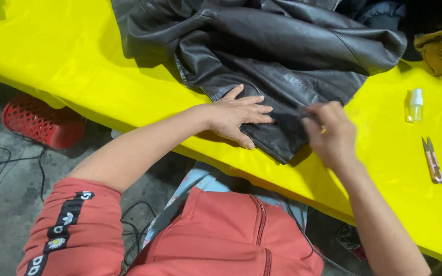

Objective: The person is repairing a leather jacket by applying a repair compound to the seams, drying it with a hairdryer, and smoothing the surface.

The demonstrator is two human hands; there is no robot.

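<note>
Lying on the yellow desk [78, 66]: black leather jacket [282, 56], soft, heavy, slippery-looking. Pressing its hem flat, left hand [239, 115] spread open; right hand [331, 133] pinching closed on a small, blurred tool at the hem. Likely best gripped along the edge.

1 head cam, looking steeply down, close over the yellow desk [78, 61]; floor at lower left of frame.

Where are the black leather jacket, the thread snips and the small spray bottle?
black leather jacket [282, 46], head view, on its creased body.
thread snips [432, 161], head view, on the pink handle.
small spray bottle [415, 106], head view, on its clear body.
</note>
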